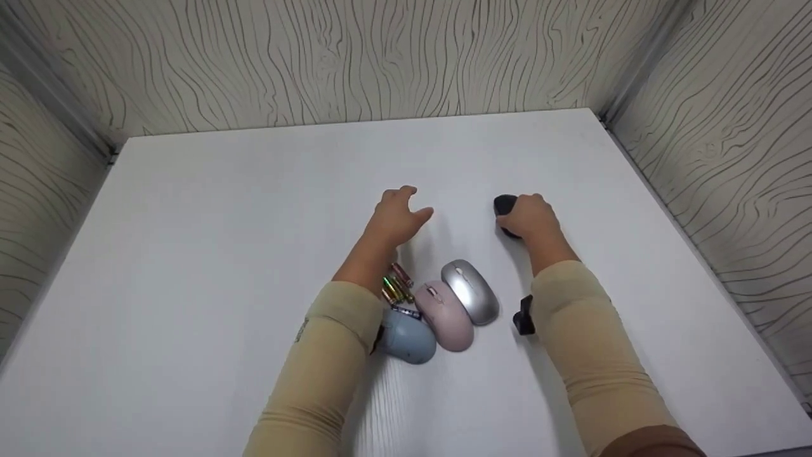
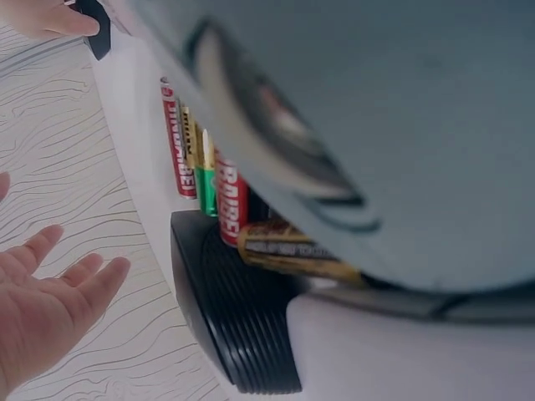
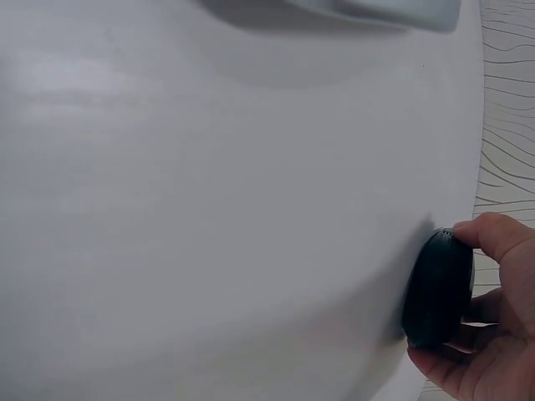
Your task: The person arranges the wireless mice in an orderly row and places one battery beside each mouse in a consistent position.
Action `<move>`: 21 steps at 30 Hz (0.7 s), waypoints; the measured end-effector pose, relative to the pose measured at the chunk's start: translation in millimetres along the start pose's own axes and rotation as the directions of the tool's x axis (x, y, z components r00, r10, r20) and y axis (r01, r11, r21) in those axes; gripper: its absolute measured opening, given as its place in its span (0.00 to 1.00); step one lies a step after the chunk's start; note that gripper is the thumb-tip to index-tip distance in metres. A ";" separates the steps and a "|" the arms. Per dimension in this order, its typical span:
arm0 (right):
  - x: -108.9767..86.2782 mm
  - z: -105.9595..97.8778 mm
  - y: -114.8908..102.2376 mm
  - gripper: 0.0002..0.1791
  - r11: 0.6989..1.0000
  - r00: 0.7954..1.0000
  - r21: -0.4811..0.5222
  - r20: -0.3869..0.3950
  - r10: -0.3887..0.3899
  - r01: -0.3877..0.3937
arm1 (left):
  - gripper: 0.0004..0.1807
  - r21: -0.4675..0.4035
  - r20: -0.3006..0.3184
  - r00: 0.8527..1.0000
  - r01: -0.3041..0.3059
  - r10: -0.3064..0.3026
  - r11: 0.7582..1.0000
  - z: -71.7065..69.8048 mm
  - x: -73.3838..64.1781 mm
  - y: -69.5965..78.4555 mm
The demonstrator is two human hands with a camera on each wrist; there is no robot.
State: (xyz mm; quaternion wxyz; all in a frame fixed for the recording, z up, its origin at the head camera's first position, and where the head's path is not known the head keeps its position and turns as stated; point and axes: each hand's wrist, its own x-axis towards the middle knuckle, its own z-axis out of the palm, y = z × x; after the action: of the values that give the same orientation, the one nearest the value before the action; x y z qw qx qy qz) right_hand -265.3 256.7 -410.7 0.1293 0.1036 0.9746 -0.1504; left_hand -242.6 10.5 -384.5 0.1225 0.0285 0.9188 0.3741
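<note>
My right hand (image 1: 531, 219) grips a dark computer mouse (image 1: 505, 204) at the right of the white table. In the right wrist view, thumb and fingers hold the dark mouse (image 3: 438, 288) by its two ends. My left hand (image 1: 394, 221) is held over the table with fingers spread and nothing in them. Below its wrist lie several batteries (image 1: 397, 285), partly covered by the forearm. Beside them sit a blue mouse (image 1: 409, 337), a pink mouse (image 1: 446, 317) and a silver mouse (image 1: 471, 292), close together.
A black ribbed object (image 2: 242, 309) stands by the batteries in the left wrist view; its kind is unclear. A black wrist-worn piece (image 1: 524, 315) hangs at the right sleeve. Wood-patterned panels (image 1: 355, 63) border the white table (image 1: 190, 254) at the back and sides.
</note>
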 end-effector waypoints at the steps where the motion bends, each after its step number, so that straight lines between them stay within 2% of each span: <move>1: -0.1 -0.2 -0.1 0.38 1.000 1.000 0.000 0.005 0.000 0.000 | 0.33 0.004 -0.001 1.000 -0.002 0.002 1.000 -1.0 -0.6 0.4; 9: 1.4 -1.7 2.2 0.38 1.000 0.999 -0.002 0.024 -0.023 0.023 | 0.33 0.044 -0.015 1.000 -0.007 0.007 0.999 -9.1 -1.9 -1.3; 21: -1.2 0.2 -4.7 0.37 0.999 0.999 0.005 -0.025 -0.039 0.039 | 0.34 0.029 -0.035 0.999 0.025 -0.024 0.999 -16.3 -1.5 -8.2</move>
State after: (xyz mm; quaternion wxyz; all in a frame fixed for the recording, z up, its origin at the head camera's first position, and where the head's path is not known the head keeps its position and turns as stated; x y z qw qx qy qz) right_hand -265.3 252.1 -409.2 0.1137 0.0867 0.9776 -0.1542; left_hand -244.8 -6.7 -378.6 0.1108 0.0124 0.9265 0.3594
